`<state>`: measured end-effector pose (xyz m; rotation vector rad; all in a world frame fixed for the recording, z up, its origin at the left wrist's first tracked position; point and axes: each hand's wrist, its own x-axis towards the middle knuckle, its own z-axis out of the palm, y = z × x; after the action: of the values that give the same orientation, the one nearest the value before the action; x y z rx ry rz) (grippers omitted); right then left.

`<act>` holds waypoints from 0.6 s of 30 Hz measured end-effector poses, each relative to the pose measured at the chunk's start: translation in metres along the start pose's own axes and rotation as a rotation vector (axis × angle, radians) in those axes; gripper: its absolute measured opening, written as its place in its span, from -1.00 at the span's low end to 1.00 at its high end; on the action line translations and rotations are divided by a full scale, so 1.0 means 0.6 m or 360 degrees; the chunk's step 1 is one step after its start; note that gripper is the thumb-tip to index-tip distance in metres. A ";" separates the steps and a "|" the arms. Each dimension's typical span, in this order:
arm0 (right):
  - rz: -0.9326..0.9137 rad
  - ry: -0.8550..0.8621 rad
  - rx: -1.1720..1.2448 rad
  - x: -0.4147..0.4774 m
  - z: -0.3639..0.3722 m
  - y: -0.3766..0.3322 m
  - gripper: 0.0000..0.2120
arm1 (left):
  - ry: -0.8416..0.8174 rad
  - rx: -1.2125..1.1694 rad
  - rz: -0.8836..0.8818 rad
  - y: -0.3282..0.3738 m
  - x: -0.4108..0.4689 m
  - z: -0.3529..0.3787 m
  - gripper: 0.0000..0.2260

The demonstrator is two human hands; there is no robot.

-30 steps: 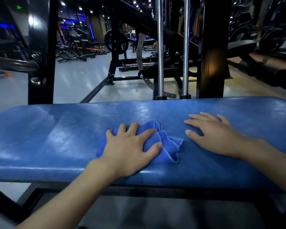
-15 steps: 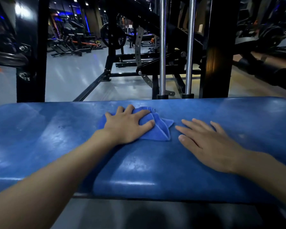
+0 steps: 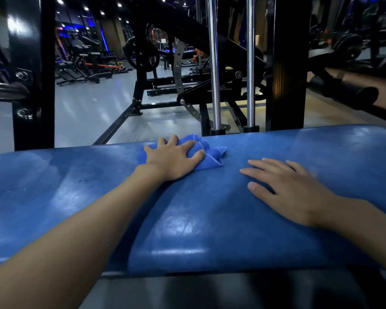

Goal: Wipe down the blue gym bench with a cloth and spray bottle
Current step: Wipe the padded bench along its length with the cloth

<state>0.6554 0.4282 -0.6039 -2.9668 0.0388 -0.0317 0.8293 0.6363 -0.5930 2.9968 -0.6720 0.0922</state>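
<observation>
At far edge of bench [image 3: 210, 219], left hand [image 3: 174, 160] clutching cloth [image 3: 212, 152], right hand [image 3: 292, 192] splayed flat

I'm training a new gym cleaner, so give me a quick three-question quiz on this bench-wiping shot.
1. True or false: the right hand holds a spray bottle.
2. The cloth lies on which part of the bench? A near edge, B far edge, C right end.
3. Which hand is on the cloth?
Key: 1 false, it lies flat on the bench; 2 B; 3 the left hand.
</observation>
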 end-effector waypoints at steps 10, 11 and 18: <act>0.0051 0.0025 -0.0033 -0.007 0.002 -0.003 -0.52 | 0.0196 0.0107 0.0070 0.028 -0.252 -0.004 -0.42; 0.0067 0.0027 -0.0058 -0.008 0.001 -0.004 -0.52 | 0.0201 0.0115 0.0073 0.028 -0.267 -0.004 -0.39; 0.0009 -0.0003 0.0079 -0.017 -0.005 -0.048 -0.23 | 0.0154 0.0041 0.0068 0.019 -0.237 -0.008 -0.43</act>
<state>0.6456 0.4561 -0.5962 -2.9171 0.0450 -0.0286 0.6957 0.6869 -0.5979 2.9799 -0.7296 0.2487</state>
